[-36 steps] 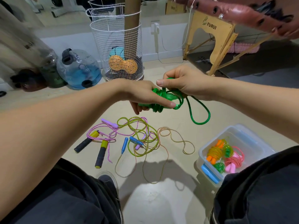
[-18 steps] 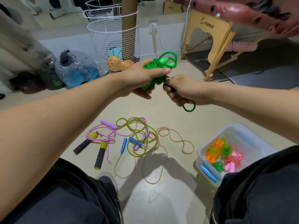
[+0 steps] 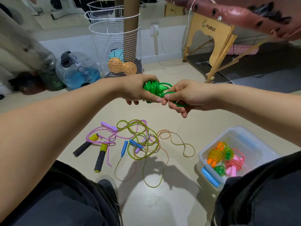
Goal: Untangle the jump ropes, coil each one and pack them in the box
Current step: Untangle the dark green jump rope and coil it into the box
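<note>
Left hand grips the coiled green rope in mid-air above the floor; right hand pinches its loose end loop. If the left fingers slacken, the coil will likely spring open and drop into the tangle below. The box sits at the floor's near right, holding about 4 coiled ropes.

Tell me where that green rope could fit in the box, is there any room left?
Yes. The far half of the clear box is bare, behind the orange coil and the pink coil. The near half is crowded with coils. The floor between the tangled ropes and the box is also bare. Both the left hand and right hand grip the green rope.
</note>
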